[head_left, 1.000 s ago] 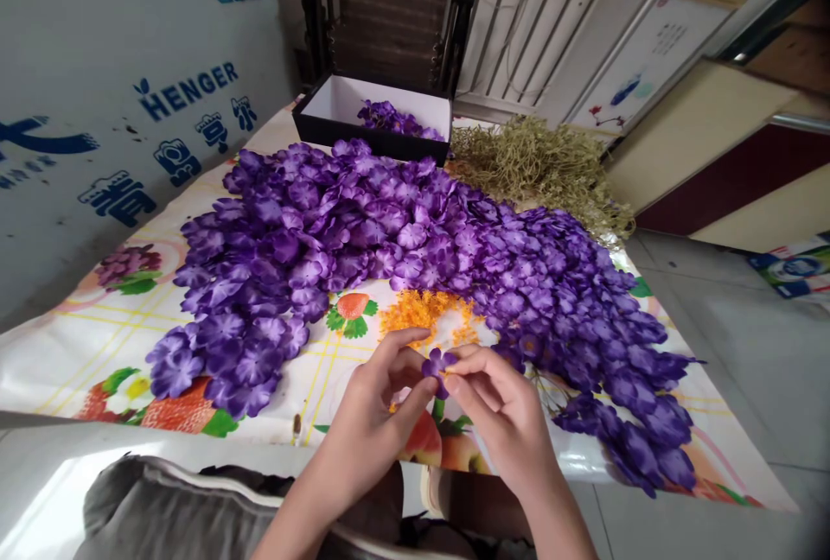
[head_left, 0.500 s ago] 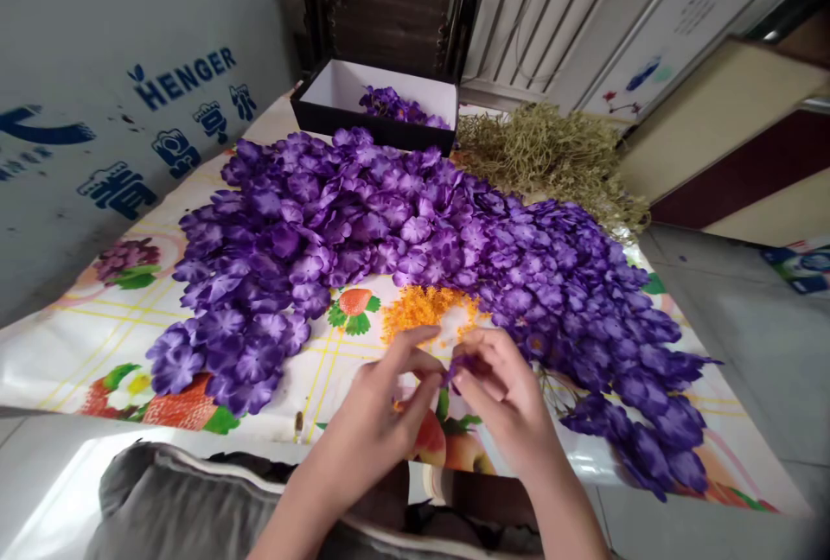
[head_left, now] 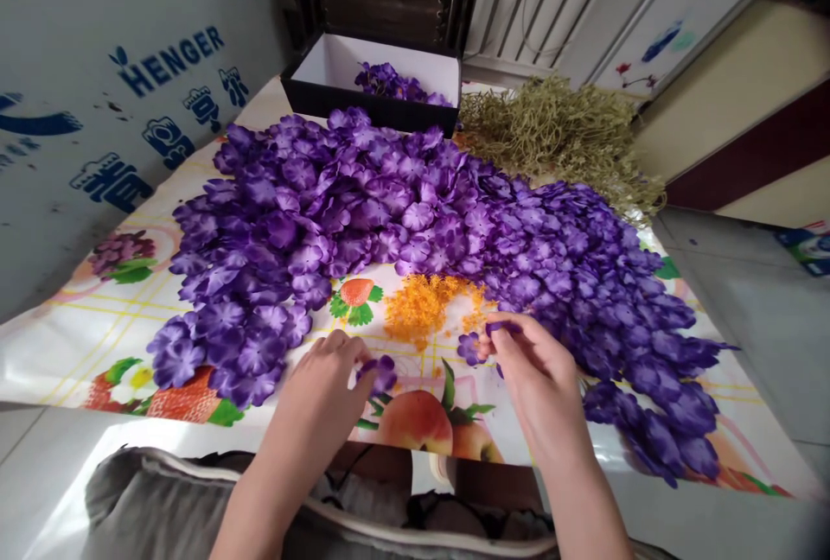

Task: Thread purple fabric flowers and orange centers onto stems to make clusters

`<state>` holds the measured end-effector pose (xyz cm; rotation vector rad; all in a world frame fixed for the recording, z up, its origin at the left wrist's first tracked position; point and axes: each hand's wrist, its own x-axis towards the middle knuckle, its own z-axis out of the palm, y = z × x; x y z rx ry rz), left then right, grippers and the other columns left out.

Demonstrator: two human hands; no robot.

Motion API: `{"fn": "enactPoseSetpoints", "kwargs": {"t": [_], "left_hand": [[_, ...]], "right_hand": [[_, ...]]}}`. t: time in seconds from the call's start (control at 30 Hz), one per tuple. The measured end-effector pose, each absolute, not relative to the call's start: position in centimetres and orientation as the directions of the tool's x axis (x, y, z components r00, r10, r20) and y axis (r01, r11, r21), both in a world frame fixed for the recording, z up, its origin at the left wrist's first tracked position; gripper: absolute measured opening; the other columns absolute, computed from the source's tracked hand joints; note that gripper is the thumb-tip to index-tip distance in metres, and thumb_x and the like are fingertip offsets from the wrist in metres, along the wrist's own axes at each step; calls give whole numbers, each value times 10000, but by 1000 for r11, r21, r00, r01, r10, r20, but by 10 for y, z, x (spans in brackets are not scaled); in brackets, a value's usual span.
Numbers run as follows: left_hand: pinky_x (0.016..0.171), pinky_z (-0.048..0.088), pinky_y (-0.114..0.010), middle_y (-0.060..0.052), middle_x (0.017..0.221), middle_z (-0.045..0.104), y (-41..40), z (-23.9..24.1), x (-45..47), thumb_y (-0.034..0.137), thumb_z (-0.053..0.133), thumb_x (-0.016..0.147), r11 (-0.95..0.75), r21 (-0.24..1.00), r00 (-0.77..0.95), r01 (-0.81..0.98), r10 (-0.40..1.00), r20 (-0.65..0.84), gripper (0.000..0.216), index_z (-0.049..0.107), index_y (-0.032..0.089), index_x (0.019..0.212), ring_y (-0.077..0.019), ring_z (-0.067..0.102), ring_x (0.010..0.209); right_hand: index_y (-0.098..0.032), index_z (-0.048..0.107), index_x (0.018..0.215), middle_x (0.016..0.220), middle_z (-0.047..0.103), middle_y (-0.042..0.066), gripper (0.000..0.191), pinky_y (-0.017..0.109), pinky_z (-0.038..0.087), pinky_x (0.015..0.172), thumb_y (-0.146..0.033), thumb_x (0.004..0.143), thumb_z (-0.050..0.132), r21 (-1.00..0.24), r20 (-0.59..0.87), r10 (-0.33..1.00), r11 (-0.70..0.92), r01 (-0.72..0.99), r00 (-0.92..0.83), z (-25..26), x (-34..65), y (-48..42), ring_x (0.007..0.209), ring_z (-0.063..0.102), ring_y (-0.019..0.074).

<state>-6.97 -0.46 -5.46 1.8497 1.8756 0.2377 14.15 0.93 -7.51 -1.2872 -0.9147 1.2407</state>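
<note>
My left hand (head_left: 328, 391) is over the front of the table, fingers bent, with a purple cloth flower petal (head_left: 382, 374) at its thumb and fingertips. To the right, my right hand (head_left: 541, 378) pinches purple flower petals (head_left: 470, 349); one sits between thumb and forefinger, another juts out to the left. Small orange flower centres (head_left: 418, 309) lie in a loose heap just beyond my hands. Behind them a wide pile of purple flower petals (head_left: 363, 206) curves across the table and down its right side.
The tablecloth (head_left: 130, 318) has a printed fruit pattern. At the back stands a black box (head_left: 369, 106) with purple flowers inside. A bundle of greenish-brown stems (head_left: 558, 128) lies at the back right. A large printed white panel (head_left: 130, 41) borders the left, and a grey cushion (head_left: 156, 508) is in front.
My hands were close together at a purple petal; now they have moved apart, the left to the left and the right to the right, with purple petals at each. The view has shifted slightly.
</note>
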Motion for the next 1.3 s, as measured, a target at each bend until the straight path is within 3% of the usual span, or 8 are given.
{"fn": "enactPoseSetpoints", "kwargs": {"t": [0.13, 0.23, 0.4, 0.5, 0.83, 1.07, 1.17, 1.3], "left_hand": [[666, 500, -317, -44, 757, 683, -5, -45, -63, 317, 500, 884, 188, 811, -50, 555, 980, -192, 146, 525, 196, 806, -211, 673, 728], [635, 503, -271, -35, 757, 708, -14, -39, -54, 281, 520, 890, 203, 936, -17, 288, 978, -206, 93, 510, 192, 864, -193, 695, 737], [602, 468, -234, -8, 791, 725, -27, -34, -45, 253, 514, 917, 144, 951, 108, 274, 978, -179, 80, 508, 208, 983, -161, 682, 730], [688, 496, -242, -15, 896, 730, -29, -31, -46, 227, 499, 927, 122, 963, 191, 239, 967, -170, 116, 500, 222, 1042, -160, 688, 821], [732, 469, -205, 21, 907, 660, -24, -30, -52, 160, 442, 946, 74, 958, 316, 276, 934, -163, 130, 524, 247, 997, -122, 649, 849], [725, 460, -207, 36, 844, 662, -19, -29, -55, 147, 444, 937, -21, 933, 355, 359, 928, -116, 155, 545, 257, 976, -124, 634, 800], [747, 483, -228, 11, 921, 685, -20, -32, -56, 197, 442, 948, -14, 934, 376, 357, 918, -130, 138, 546, 264, 1008, -148, 651, 860], [891, 480, -304, -42, 1082, 678, -19, -37, -57, 320, 432, 968, 45, 934, 301, 354, 940, -160, 207, 471, 276, 1166, -186, 638, 1024]], "right_hand": [[-234, 637, 958, 737, 674, -3, 103, 278, 553, 679, -252, 857, 628, -990, -128, 990, -124, -65, 64, -60, 133, -2, 685, 665, 147], [-260, 594, 993, 806, 692, 3, 119, 267, 563, 669, -212, 885, 582, -998, -29, 999, -28, 49, -22, -48, 124, -17, 724, 689, 154], [-258, 592, 895, 955, 634, 23, 248, 282, 524, 811, -30, 868, 498, -909, 288, 939, 330, 256, -186, -36, 114, -29, 930, 637, 155], [-248, 604, 875, 1056, 543, 49, 252, 318, 503, 842, -12, 845, 519, -839, 364, 914, 405, 365, -177, -39, 114, -27, 1022, 587, 183], [-227, 577, 753, 918, 649, 19, 206, 319, 489, 776, -25, 794, 569, -971, 91, 972, 135, 197, -217, -45, 114, -15, 905, 624, 181], [-229, 465, 707, 815, 600, -4, 211, 287, 458, 687, -53, 819, 492, -970, 94, 972, 138, 201, -215, -46, 109, -11, 778, 594, 156], [-244, 496, 802, 850, 601, 1, 138, 289, 481, 698, -111, 831, 523, -977, 18, 974, 65, 203, -226, -46, 114, -11, 802, 605, 166], [-225, 560, 1019, 977, 647, 86, 175, 398, 499, 778, -250, 847, 544, -882, 72, 990, 5, 471, 125, -57, 146, -2, 874, 626, 245]]}}
